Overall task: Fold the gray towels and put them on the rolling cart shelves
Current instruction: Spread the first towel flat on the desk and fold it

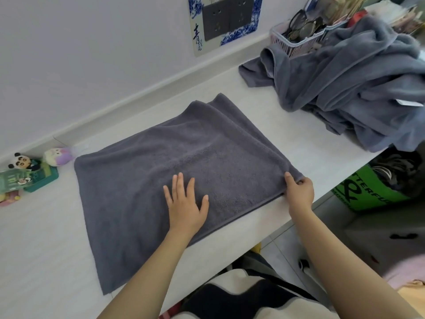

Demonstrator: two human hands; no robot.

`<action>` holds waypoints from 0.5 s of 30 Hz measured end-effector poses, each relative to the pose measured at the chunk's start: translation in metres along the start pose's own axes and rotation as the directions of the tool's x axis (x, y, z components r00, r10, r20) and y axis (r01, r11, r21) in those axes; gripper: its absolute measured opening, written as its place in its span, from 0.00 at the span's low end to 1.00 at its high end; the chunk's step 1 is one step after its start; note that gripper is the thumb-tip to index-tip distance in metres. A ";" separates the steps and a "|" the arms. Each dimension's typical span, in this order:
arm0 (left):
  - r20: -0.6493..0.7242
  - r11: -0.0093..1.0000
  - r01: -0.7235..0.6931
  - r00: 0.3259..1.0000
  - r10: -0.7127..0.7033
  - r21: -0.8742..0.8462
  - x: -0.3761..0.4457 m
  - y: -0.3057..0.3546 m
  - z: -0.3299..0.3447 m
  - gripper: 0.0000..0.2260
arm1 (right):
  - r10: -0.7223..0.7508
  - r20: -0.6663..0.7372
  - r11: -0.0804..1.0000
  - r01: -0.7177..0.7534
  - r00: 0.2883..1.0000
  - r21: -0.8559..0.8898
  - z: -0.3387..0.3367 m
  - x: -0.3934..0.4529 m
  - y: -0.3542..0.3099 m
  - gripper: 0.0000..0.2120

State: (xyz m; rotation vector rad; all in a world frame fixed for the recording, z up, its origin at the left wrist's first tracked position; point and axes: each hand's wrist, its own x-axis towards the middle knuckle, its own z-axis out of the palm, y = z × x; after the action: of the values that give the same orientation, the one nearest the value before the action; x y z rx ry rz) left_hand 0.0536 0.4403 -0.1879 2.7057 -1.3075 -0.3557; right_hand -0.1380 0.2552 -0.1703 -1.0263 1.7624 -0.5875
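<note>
A white counter [264, 125] is seen running from 8 o'clock up to 2 o'clock along a pale wall [92, 54], with a raised white ledge [161, 88] at the join. At the centre of the counter a gray towel [172, 162] is spread, folded double, its layered edges visible at 12 o'clock and its near edge lying just along the counter's front lip. At 2 o'clock a heap of unfolded gray towels [358, 77] is piled, partly draped over a pink basket [299, 42] in which spectacles are kept.

The left hand [186, 203] is laid flat on the folded towel, slightly toward 6 o'clock from its middle, with fingers straight and spread and nothing grasped. The right hand [299, 192] is placed at the towel's corner at 4 o'clock; that corner is pinched between the thumb on top and the curled fingers, whose tips are hidden beneath the fabric.

The heap is cut off by the frame's right edge, and how many towels it holds cannot be told. No cart can be made out. Below the counter at 4 o'clock a green bag [368, 192] with partly readable lettering is seen. On the wall at 12 o'clock a blue-and-white patterned plate surrounds dark sockets [225, 17]. At 9 o'clock small panda figures [23, 162] and a green box [41, 178] are set on the counter.
</note>
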 end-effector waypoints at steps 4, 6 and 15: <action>0.054 0.989 -0.101 0.994 0.096 0.108 0.004 0.007 0.014 0.30 | 0.069 0.027 0.989 -0.072 0.997 0.131 -0.012 0.002 -0.001 0.10; 0.054 0.992 -0.075 0.996 0.070 0.101 0.005 0.009 0.015 0.32 | 0.037 -0.065 0.996 -0.032 0.997 0.077 -0.022 0.003 -0.002 0.10; 0.008 0.958 -0.276 0.961 0.276 0.074 0.042 0.061 0.018 0.27 | -0.663 0.386 0.409 0.742 0.642 -0.531 0.014 -0.012 0.015 0.20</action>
State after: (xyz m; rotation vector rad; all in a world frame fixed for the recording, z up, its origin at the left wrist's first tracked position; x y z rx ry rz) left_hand 0.0279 0.3696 -0.1992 2.5277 -1.7024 -0.2786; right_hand -0.1290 0.2745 -0.1812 -2.3447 1.3560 -0.3687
